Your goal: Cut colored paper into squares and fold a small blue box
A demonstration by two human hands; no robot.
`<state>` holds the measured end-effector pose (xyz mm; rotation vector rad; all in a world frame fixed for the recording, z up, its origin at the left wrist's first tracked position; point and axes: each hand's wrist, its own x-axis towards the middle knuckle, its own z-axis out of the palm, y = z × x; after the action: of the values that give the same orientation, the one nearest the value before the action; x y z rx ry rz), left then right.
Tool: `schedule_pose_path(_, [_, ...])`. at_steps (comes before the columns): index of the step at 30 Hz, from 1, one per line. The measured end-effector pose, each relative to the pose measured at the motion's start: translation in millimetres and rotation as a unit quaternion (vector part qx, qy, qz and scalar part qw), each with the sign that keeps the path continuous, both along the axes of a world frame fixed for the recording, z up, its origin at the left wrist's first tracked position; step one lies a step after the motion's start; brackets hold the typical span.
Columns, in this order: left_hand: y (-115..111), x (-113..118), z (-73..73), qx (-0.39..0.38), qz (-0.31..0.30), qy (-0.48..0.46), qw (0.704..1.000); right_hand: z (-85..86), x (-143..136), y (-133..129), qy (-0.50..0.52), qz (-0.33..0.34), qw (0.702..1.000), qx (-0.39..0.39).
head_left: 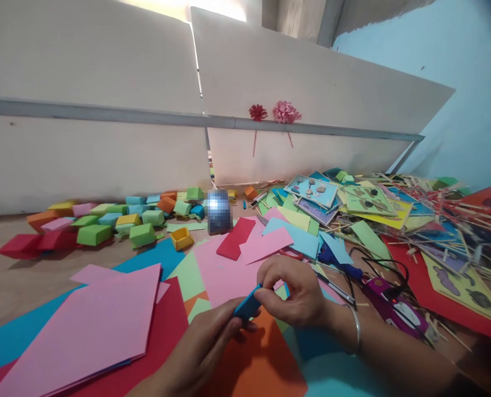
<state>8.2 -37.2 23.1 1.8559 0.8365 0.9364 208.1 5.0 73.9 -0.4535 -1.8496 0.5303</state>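
Your left hand point(215, 332) holds a small folded blue paper piece point(246, 304) from below, its grip closed around the near end. Your right hand point(297, 291), with a silver bangle point(357, 330) at the wrist, pinches the far end in a narrow grip between thumb and index finger. The blue piece is tilted, above an orange sheet point(270, 358).

To the left lies a stack of pink sheets point(100, 325), over red and blue paper. Farther left, coloured paper boxes point(94, 235) sit in a cluster, with an open yellow paper box point(182, 238) at its right edge. Right of your right hand are a pen point(335, 286), a blue glue gun point(339, 261) and a purple power strip point(396, 309). Picture cards point(314, 190) and thin sticks point(447, 193) lie at far right; 2 paper flowers, red point(258, 112) and pink point(285, 112), are at the rail point(232, 123) beyond
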Motion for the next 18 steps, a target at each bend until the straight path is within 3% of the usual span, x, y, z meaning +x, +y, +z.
schedule_pose_path(8, [-0.1, -0.2, -3.1, 0.049, 0.004, 0.025, 0.998, -3.7, 0.4, 0.9, 0.008, 0.003, 1.0, 0.023])
schedule_pose_path(14, [-0.6, 1.7, 10.9, 0.188, 0.096, 0.069, 0.975, -2.4, -0.2, -0.6, 0.005, -0.003, 1.0, 0.031])
schedule_pose_path(18, [0.1, -0.4, 14.4, 0.223, 0.142, 0.095, 0.96, -5.4, -0.7, -0.2, 0.022, -0.005, 1.0, -0.005])
